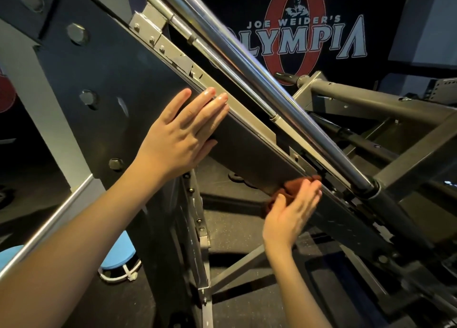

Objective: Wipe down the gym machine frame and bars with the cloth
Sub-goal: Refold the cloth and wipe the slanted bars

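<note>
Your left hand (180,135) lies flat, fingers straight, on the slanted frame panel (247,149), just below the chrome bar (249,68). Further down, at the panel's lower edge, your right hand (291,211) is blurred; it seems to press the rust-brown cloth (293,186) against the frame with outstretched fingers.

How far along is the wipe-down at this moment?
Done: no surface can be judged finished from this view. In hand: the right hand presses the cloth against the slanted frame, and the left hand rests flat higher up. Left: the chrome bar above, which neither hand touches.
</note>
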`<state>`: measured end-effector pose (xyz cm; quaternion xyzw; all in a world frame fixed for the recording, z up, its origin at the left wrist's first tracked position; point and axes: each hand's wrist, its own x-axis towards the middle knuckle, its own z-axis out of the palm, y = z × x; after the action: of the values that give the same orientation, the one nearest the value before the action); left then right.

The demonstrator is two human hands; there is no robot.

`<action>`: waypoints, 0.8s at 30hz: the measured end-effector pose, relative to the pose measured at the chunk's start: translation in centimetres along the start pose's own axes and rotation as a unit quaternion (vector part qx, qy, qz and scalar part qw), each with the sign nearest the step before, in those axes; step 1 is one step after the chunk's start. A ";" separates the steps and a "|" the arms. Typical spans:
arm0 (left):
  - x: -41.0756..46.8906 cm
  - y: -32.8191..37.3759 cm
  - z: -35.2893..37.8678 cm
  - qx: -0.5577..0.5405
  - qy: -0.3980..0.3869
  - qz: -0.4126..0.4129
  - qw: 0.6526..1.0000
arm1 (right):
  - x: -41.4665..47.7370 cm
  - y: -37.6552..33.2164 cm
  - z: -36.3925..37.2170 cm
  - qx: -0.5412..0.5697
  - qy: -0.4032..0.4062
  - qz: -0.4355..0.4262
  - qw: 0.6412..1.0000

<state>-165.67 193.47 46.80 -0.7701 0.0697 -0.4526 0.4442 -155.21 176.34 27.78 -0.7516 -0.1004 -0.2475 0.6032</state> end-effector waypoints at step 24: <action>0.6 1.8 -0.6 -0.008 -0.036 -0.051 0.998 | -0.5 -4.1 1.1 -0.044 -0.047 -0.123 0.990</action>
<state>-165.24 191.74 45.89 -0.7919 0.0180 -0.4458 0.4169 -157.17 178.50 30.85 -0.7703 -0.2088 -0.2887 0.5289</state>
